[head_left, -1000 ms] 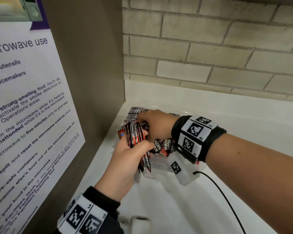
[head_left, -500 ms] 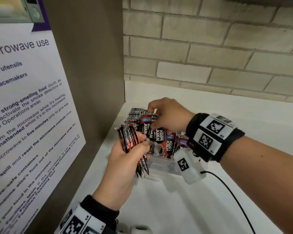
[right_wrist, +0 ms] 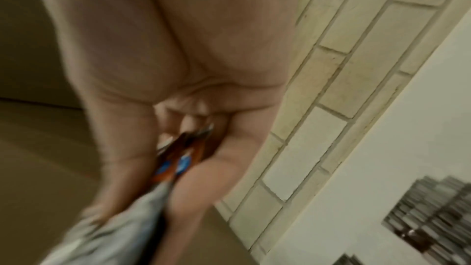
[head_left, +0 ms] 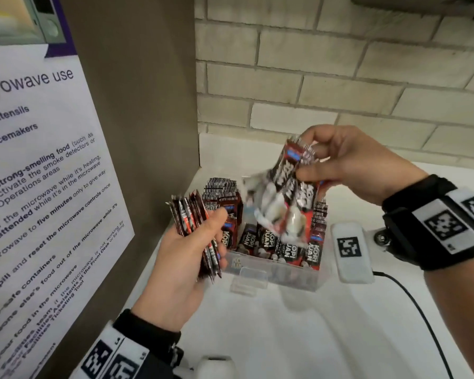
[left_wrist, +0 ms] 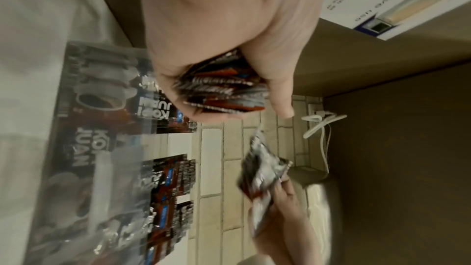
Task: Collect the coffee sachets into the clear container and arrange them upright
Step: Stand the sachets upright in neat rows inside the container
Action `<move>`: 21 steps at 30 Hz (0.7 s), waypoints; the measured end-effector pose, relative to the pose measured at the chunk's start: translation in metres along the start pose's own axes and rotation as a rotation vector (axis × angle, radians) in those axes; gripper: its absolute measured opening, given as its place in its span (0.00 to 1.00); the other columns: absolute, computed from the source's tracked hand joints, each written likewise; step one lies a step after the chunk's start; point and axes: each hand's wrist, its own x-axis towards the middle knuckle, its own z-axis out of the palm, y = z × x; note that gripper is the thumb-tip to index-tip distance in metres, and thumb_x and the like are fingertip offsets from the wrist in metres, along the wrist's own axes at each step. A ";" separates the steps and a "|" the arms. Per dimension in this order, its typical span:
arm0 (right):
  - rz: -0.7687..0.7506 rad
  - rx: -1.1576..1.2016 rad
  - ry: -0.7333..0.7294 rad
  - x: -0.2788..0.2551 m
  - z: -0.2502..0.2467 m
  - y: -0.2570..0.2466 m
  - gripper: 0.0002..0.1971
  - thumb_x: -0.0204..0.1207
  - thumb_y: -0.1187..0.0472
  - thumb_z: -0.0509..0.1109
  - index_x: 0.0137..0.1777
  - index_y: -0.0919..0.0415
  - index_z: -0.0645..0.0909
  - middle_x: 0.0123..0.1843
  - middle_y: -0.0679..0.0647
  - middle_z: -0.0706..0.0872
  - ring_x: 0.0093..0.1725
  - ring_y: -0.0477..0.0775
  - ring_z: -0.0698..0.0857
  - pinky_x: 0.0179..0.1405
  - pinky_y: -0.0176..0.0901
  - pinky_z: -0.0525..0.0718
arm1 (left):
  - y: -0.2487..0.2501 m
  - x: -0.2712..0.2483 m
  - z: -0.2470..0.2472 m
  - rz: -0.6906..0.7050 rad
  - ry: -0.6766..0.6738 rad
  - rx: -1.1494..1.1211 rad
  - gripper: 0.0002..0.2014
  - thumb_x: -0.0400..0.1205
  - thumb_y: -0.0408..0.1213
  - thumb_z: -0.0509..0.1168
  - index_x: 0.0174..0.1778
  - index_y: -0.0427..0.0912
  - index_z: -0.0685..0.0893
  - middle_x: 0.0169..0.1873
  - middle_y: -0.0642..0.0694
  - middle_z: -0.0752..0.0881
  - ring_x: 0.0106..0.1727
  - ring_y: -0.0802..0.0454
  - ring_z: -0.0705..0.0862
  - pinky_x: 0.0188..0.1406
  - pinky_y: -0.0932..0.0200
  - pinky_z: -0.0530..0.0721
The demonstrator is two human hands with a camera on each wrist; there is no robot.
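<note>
Hands: both hold coffee sachets above a white counter (head_left: 312, 337).
Left hand (head_left: 181, 272): fingers and thumb are curled round a thick stack of sachets (head_left: 195, 231), held on edge, just left of the clear container (head_left: 282, 274). The left wrist view shows the stack's edges fanned between thumb and fingers (left_wrist: 219, 90).
Right hand (head_left: 350, 162): raised above the container, with thumb and fingertips pinching the top edges of a few loose sachets (head_left: 282, 198). These hang down, blurred, over the container's opening. The right wrist view shows the same pinch at the sachets' top seam (right_wrist: 186, 148).
Clear container: sits on the counter in the far left corner, near the side panel (head_left: 137, 105), between the two hands.
Sachets in the container (head_left: 274, 242): red and black packs printed "KOPI JUAN". Those along the near wall stand upright facing forward; another group stands at the far left side; more stand on the right.
Wall: pale brick (head_left: 340, 77) runs behind the counter.
Notice: a printed sheet on microwave use (head_left: 39, 173) is fixed to the side panel on the left.
Wrists: both wear black bands with square black-and-white markers; a black cable (head_left: 422, 324) trails from the right one.
</note>
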 end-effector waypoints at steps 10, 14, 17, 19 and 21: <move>0.085 0.158 -0.275 -0.047 0.063 0.019 0.14 0.75 0.74 0.70 0.55 0.57 0.77 0.47 0.53 0.86 0.26 0.47 0.83 0.23 0.36 0.81 | -0.023 -0.011 0.011 -0.484 -0.605 -0.313 0.36 0.52 0.35 0.89 0.58 0.38 0.90 0.54 0.34 0.89 0.55 0.36 0.89 0.61 0.40 0.84; -0.117 -0.257 0.054 -0.076 0.090 0.047 0.23 0.73 0.54 0.70 0.66 0.35 0.72 0.62 0.40 0.79 0.57 0.41 0.81 0.51 0.31 0.80 | -0.036 -0.012 0.013 -0.511 -0.469 -0.258 0.34 0.42 0.31 0.88 0.48 0.34 0.92 0.47 0.32 0.89 0.43 0.37 0.90 0.49 0.44 0.87; -0.232 -0.223 0.422 -0.099 0.105 0.049 0.14 0.72 0.46 0.69 0.55 0.36 0.70 0.59 0.37 0.78 0.58 0.42 0.80 0.45 0.27 0.79 | -0.041 -0.012 0.020 -0.514 -0.398 -0.156 0.21 0.55 0.32 0.82 0.45 0.37 0.91 0.41 0.36 0.88 0.38 0.43 0.88 0.43 0.49 0.86; -0.258 -0.233 0.338 -0.104 0.104 0.054 0.10 0.71 0.43 0.68 0.50 0.40 0.73 0.63 0.38 0.77 0.62 0.42 0.80 0.53 0.31 0.77 | -0.044 -0.014 0.024 -0.510 -0.379 -0.138 0.13 0.65 0.32 0.76 0.46 0.40 0.91 0.40 0.39 0.87 0.37 0.46 0.87 0.36 0.53 0.86; -0.152 -0.229 0.084 -0.113 0.103 0.055 0.18 0.63 0.37 0.74 0.52 0.32 0.75 0.72 0.35 0.70 0.72 0.40 0.73 0.61 0.32 0.74 | -0.047 -0.017 0.025 -0.530 -0.400 -0.158 0.10 0.70 0.31 0.74 0.46 0.39 0.91 0.39 0.40 0.86 0.38 0.46 0.87 0.35 0.53 0.86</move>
